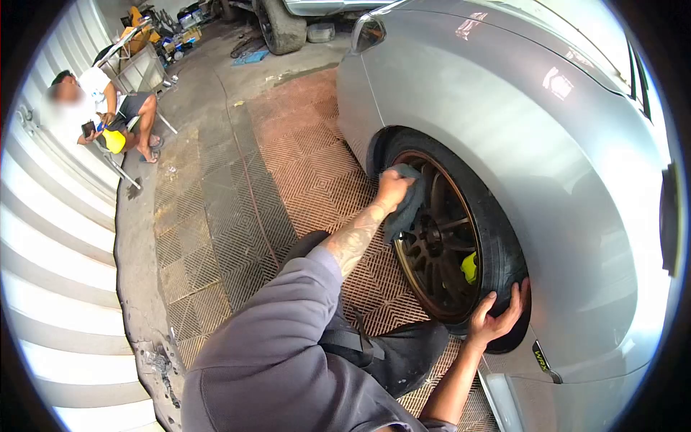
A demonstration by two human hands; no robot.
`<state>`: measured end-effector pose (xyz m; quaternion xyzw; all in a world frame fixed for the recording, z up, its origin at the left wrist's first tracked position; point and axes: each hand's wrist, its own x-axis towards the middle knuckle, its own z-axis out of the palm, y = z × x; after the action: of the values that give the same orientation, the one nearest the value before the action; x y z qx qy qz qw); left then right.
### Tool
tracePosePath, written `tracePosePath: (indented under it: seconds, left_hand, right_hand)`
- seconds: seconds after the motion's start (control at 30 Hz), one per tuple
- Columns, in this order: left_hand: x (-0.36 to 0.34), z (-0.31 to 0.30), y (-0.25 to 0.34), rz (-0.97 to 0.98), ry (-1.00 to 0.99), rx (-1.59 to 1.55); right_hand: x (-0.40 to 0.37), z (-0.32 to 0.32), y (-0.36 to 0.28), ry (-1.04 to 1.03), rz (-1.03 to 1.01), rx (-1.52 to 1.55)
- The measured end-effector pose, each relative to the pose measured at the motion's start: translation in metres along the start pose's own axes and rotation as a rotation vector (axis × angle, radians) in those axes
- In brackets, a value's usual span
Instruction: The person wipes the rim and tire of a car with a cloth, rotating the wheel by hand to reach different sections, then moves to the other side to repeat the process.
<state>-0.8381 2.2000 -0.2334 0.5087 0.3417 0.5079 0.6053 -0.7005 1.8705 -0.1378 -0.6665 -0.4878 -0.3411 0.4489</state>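
My left hand is closed around a dark grey cloth, pressed against the upper left of the wheel's rim. The bronze multi-spoke wheel is on the front of a silver car, turned outward in its arch. At the tyre's lower right, my right hand grips the rubber, thumb on the near side and fingers near the fender edge. Behind the spokes shows a bright yellow-green brake caliper. The cloth hides part of the rim and spokes.
Red and grey grid floor tiles lie beneath me. A person sits on a chair at the left, by a white corrugated wall. Another vehicle's tyre and a cluttered heap of tools are at the back.
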Motion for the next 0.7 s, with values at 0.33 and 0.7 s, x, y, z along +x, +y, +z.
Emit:
tracePosePath:
  seconds: [0.33, 0.7]
  left_hand:
    - [0.109, -0.065, -0.015, -0.186, 0.530, -0.624]
    - [0.089, -0.051, 0.016, 0.294, 0.391, -0.448]
  right_hand:
    - [-0.004, -0.001, 0.006, -0.018, 0.009, 0.009]
    - [-0.005, -0.003, 0.007, -0.035, 0.010, 0.019]
